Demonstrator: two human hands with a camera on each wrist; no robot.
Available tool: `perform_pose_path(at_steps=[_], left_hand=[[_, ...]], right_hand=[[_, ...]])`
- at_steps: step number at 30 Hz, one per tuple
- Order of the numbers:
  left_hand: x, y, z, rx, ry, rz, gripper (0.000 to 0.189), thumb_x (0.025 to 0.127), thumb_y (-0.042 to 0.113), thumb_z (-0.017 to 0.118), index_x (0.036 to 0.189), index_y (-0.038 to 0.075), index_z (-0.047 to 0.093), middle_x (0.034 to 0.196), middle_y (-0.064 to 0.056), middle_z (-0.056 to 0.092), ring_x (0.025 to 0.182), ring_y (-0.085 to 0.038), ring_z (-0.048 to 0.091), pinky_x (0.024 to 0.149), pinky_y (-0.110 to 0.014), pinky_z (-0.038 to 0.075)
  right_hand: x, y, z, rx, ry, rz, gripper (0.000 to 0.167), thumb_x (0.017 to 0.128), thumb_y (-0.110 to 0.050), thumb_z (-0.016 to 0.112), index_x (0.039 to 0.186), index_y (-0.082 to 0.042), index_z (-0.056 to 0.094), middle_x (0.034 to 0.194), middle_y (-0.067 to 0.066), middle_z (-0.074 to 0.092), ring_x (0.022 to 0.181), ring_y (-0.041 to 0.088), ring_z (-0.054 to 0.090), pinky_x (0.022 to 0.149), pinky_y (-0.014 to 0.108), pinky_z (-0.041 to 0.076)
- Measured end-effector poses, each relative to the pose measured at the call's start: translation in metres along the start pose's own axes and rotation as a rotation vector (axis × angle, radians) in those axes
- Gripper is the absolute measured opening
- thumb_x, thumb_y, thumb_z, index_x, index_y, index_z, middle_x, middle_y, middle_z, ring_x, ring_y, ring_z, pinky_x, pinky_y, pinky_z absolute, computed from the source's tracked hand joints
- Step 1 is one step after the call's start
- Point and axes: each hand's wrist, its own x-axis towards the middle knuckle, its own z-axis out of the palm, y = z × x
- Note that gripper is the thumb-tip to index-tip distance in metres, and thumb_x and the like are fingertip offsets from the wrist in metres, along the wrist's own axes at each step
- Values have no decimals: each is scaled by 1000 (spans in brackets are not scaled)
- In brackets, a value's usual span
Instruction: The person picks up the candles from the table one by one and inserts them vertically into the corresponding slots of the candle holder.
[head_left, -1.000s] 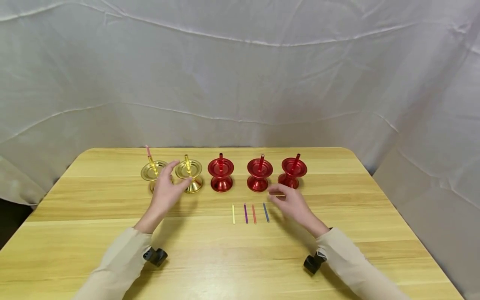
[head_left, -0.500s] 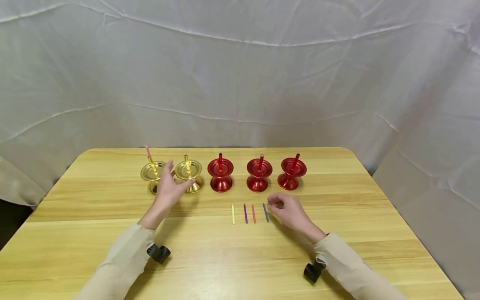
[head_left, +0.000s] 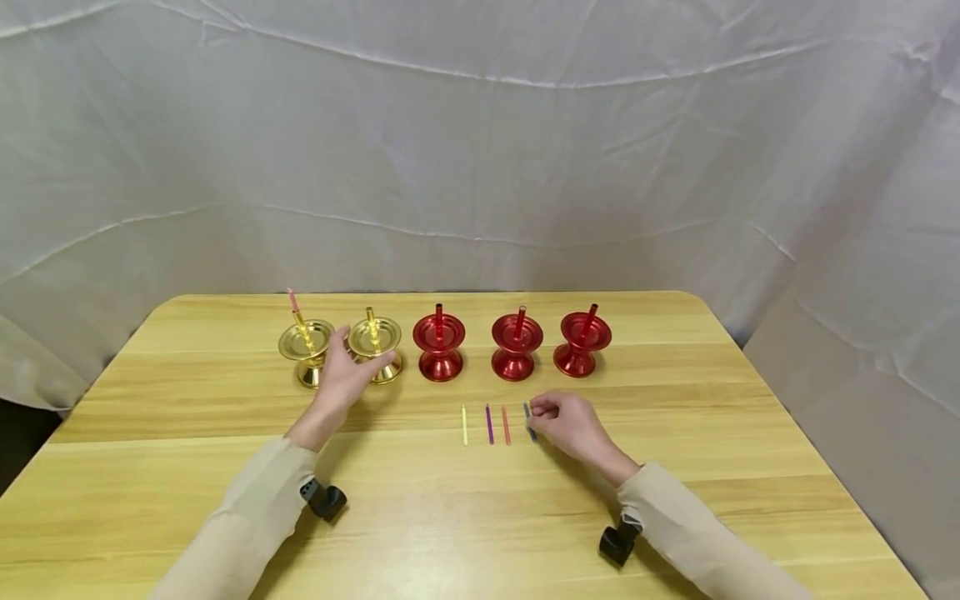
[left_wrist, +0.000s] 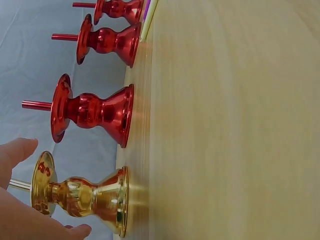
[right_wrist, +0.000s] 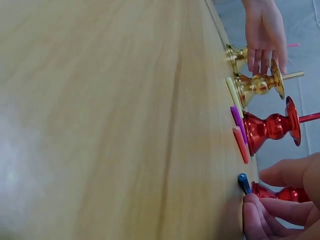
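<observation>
My left hand [head_left: 347,375] spreads its thumb and fingers around the second gold candle holder [left_wrist: 77,197], and a gap shows between thumb and holder in the left wrist view. Left of it stands the other gold holder [head_left: 306,343], bearing a pink candle [head_left: 293,300]. Fingers bent, my right hand [head_left: 572,423] is down at a blue candle [right_wrist: 243,181] lying on the table. Its fingertips overlap the candle's middle; I cannot tell whether they pinch it. Yellow [head_left: 464,426], purple [head_left: 490,424] and orange [head_left: 506,426] candles lie to its left.
Three red candle holders [head_left: 439,333], [head_left: 517,335], [head_left: 582,335] continue the row rightward, each with a bare upright tube. The wooden table [head_left: 450,517] ends just behind the row, at a pale cloth backdrop [head_left: 480,150].
My right hand has come down from in front of the right red holder to the blue candle. My left hand has shifted slightly right and down, staying around the second gold holder.
</observation>
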Motion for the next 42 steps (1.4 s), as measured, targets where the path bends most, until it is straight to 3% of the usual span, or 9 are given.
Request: perform_pose_path(at_steps=[11, 20, 26, 32, 42], left_hand=[[12, -1, 4, -69, -10, 17, 95, 88, 23, 72, 153, 3, 5, 156, -24, 12, 142, -36, 16, 115, -47, 18], [15, -5, 4, -93, -34, 58, 90, 89, 19, 70, 152, 1, 8, 152, -25, 21, 139, -35, 25, 114, -43, 23], [15, -7, 2, -166, -50, 55, 88, 90, 15, 70, 152, 2, 9, 149, -24, 28, 135, -34, 33, 112, -40, 29], [12, -10, -1, -194, -56, 50, 87, 90, 16, 69, 152, 4, 9, 149, -23, 28, 134, -33, 33, 111, -40, 29], [11, -13, -2, -195, -65, 64, 85, 91, 14, 67, 152, 4, 9, 146, -24, 31, 133, -33, 36, 109, -39, 32]], right_hand=[[6, -3, 2, -82, 16, 8, 20, 78, -6, 76, 96, 3, 74, 76, -1, 66, 71, 11, 56, 70, 29, 52], [7, -6, 3, -149, 33, -81, 11, 77, -3, 78, 85, 0, 72, 69, -3, 59, 66, 10, 51, 64, 28, 48], [8, -6, 5, -173, 39, -116, 6, 79, 2, 74, 85, 0, 73, 71, -1, 63, 66, 11, 51, 60, 26, 46], [8, -6, 3, -177, 3, -138, 7, 81, 3, 69, 85, 0, 74, 72, 0, 64, 67, 12, 52, 61, 25, 46], [9, -7, -1, -105, -80, -75, 11, 87, 0, 67, 96, 1, 72, 86, 3, 68, 78, 14, 58, 70, 29, 51]])
